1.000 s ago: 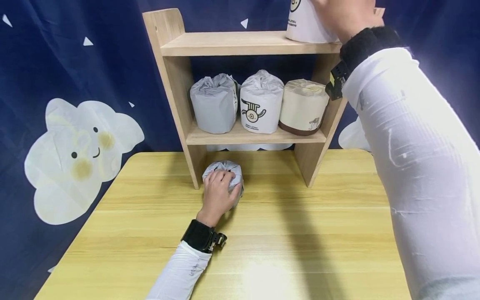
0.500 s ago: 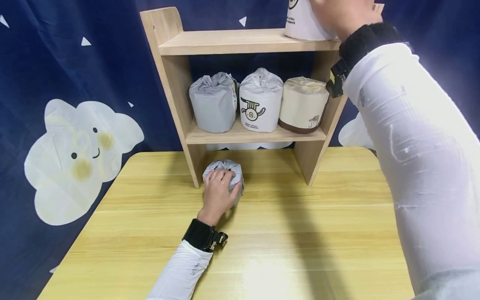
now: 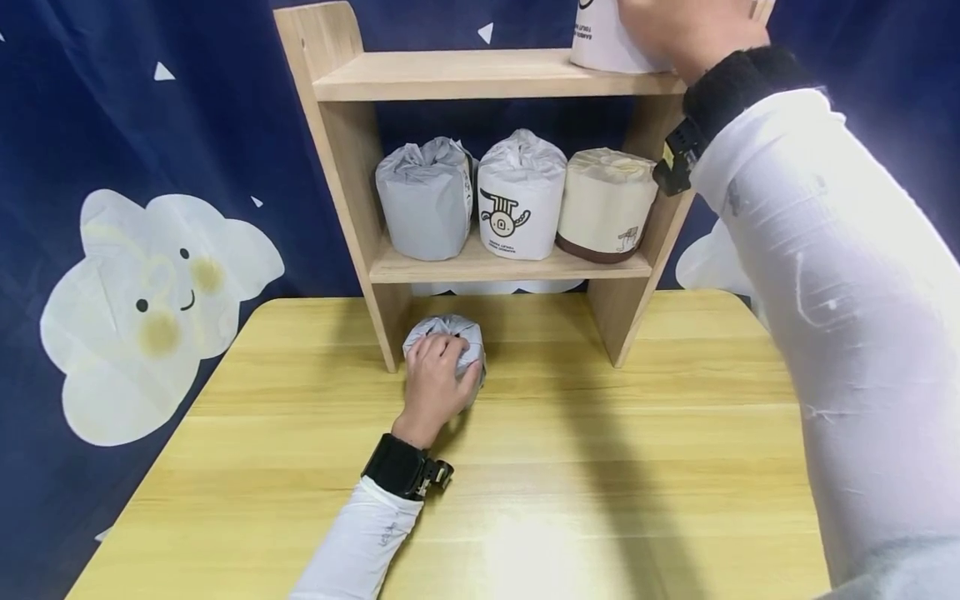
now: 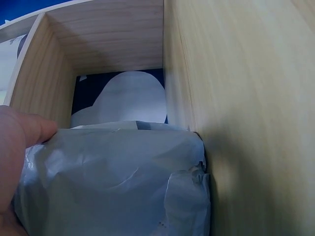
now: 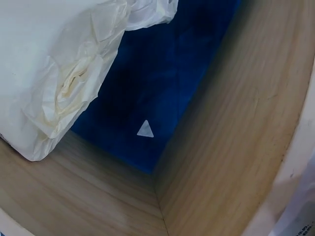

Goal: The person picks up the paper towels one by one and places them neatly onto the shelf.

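Observation:
On the table, my left hand (image 3: 437,379) lies over a small grey paper-wrapped toilet roll (image 3: 468,335), its fingers bent across the top. In the left wrist view the thumb presses along one edge of the grey roll (image 4: 113,179). At the right end of the top shelf, my right hand (image 3: 693,33) grips a white wrapped toilet roll (image 3: 603,42) with dark print. That roll's upper part is cut off by the frame, and the right fingertips are hidden. The right wrist view shows mainly a cream roll (image 5: 59,73) inside the middle compartment.
A wooden shelf unit (image 3: 480,77) stands at the table's back. Its middle board carries a grey roll (image 3: 426,204), a white printed roll (image 3: 522,200) and a cream roll (image 3: 606,204) side by side. Behind hangs a dark blue curtain (image 3: 210,100) with white clouds. The table (image 3: 262,433) is wooden.
The head view has shifted slightly, so the shelf sits a little higher in the frame. Both hands stay in place on their rolls.

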{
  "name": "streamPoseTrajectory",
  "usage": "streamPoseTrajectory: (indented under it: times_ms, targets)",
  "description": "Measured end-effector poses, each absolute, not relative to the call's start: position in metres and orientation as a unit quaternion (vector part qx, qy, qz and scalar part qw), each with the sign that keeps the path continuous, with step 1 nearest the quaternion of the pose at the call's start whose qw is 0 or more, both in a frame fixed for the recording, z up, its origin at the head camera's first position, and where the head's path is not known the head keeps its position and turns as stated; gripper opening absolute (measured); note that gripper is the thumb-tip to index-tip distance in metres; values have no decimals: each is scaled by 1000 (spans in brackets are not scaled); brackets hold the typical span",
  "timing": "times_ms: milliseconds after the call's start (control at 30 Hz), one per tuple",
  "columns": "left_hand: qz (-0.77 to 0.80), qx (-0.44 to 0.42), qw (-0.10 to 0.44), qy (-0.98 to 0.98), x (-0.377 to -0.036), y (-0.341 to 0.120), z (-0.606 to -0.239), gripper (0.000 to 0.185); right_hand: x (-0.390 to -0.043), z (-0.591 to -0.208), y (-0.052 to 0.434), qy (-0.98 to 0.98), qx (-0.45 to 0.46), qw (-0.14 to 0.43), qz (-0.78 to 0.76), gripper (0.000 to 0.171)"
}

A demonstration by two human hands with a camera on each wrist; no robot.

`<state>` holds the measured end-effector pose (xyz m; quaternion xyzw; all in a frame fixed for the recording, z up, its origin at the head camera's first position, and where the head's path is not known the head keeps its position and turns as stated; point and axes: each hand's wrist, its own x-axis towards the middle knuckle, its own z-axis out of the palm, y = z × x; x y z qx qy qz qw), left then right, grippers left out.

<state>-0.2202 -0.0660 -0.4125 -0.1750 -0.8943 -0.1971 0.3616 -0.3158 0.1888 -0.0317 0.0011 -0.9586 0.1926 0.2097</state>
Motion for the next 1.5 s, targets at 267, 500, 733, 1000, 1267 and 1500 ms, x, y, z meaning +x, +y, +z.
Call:
streamPoseTrajectory:
  times_ms: [267, 500, 733, 1000, 1267, 1500]
  targets:
    - [-194, -182, 366, -892, -222, -63, -410, 23, -308, -38, 196, -956, 10, 230, 184, 72]
    - [-199, -187, 371, -888, -222, -61, -413, 25, -301, -48, 200, -938, 61, 303, 155, 68]
    - [-201, -185, 377, -885, -224, -63, -414, 25, -307, -65, 207, -881, 154, 430, 122, 70]
    - [-203, -179, 360, -893, -225, -64, -414, 26, -309, -80, 209, -836, 191, 496, 135, 67]
    - [-202, -177, 361, -893, -229, -63, -415, 26, -308, -93, 208, -813, 208, 527, 134, 65]
    - [-200, -178, 366, -891, -231, -62, -416, 26, -308, -109, 208, -769, 245, 573, 138, 60]
